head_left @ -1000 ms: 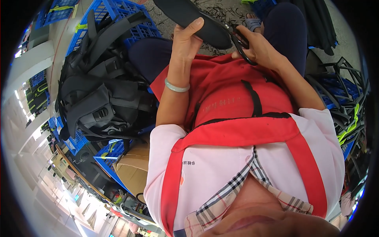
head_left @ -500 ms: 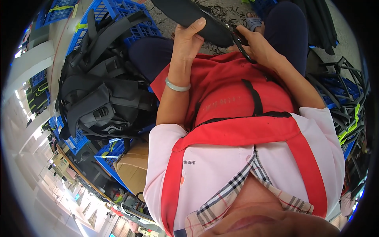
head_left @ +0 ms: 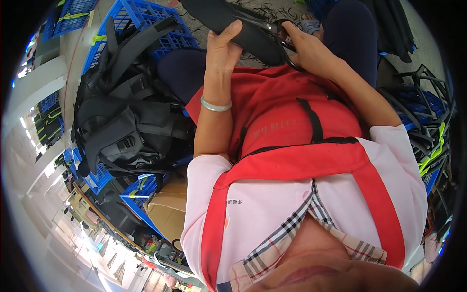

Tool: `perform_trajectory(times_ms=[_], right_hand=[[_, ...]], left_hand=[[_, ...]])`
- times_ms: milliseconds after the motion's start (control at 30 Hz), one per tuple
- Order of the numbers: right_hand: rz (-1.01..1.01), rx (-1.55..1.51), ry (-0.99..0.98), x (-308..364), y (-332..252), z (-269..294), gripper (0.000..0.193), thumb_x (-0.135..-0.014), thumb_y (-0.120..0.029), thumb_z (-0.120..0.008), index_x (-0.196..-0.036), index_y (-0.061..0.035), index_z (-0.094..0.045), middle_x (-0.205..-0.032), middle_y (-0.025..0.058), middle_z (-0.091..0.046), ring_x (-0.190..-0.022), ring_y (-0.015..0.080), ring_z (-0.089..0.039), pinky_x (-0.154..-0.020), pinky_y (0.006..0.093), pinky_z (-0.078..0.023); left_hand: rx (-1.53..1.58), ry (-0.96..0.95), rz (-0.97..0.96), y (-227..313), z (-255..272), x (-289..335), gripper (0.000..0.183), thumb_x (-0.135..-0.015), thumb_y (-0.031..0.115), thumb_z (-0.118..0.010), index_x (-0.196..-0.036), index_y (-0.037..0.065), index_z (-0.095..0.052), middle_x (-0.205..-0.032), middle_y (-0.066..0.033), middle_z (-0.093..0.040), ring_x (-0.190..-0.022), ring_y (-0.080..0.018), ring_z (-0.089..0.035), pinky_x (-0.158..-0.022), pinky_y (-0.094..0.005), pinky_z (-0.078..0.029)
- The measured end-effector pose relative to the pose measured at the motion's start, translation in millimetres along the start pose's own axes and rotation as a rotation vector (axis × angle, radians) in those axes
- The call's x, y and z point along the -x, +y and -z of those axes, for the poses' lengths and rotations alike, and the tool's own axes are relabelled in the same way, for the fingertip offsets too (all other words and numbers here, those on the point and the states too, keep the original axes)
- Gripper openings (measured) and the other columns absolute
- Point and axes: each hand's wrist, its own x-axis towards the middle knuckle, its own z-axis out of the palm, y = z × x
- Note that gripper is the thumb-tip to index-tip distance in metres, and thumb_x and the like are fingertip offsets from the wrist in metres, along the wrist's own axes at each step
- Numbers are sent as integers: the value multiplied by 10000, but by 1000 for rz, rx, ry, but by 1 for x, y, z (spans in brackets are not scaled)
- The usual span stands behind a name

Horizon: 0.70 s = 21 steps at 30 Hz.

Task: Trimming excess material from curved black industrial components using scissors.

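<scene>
A long black padded piece [head_left: 253, 43], like a strap or panel, is held out over my lap at the top of the view. My left hand [head_left: 224, 48] grips it, thumb on the upper face and fingers tucked beneath. Closed around the black handles of a pair of scissors [head_left: 269, 27] is my right hand [head_left: 314, 52]. The metal blades lie along the far edge of the piece; whether they bite into anything I cannot make out. A red apron [head_left: 292, 112] covers my lap just below both hands.
To my left, black straps and bag parts with buckles [head_left: 131, 121] are heaped by a blue crate [head_left: 141, 19]. A cardboard box [head_left: 168, 204] stands nearer. More black strips [head_left: 423, 117] fill a crate at right. Dark scraps [head_left: 272, 7] litter the floor ahead.
My left hand and the black piece have shifted slightly left. The scissors have turned and moved left, their blades now showing along the piece's far edge.
</scene>
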Motion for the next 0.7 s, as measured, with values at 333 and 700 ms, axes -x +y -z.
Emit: perform_trajectory(times_ms=[333, 700], right_hand=[[56, -24, -20, -10, 0, -7, 426, -773, -114, -643, -1101, -19, -389, -824, 200, -597, -786, 406, -583, -674, 449, -458], [-62, -139, -141, -4, -6, 11, 402, -806, -129, -638, -1121, -41, -404, -755, 187, -536, -646, 323, -514, -627, 377, -425]], left_hand=[[-7, -37, -24, 1, 0, 1, 365, -770, -9, -688, -1110, 55, -572, -1075, -69, -610, -1011, -224, -592, -930, -390, -476], [-2, -37, -35, -1, 1, 5, 358, -793, 6, -667, -1131, 51, -558, -1085, -77, -609, -1025, -226, -587, -941, -400, -467]])
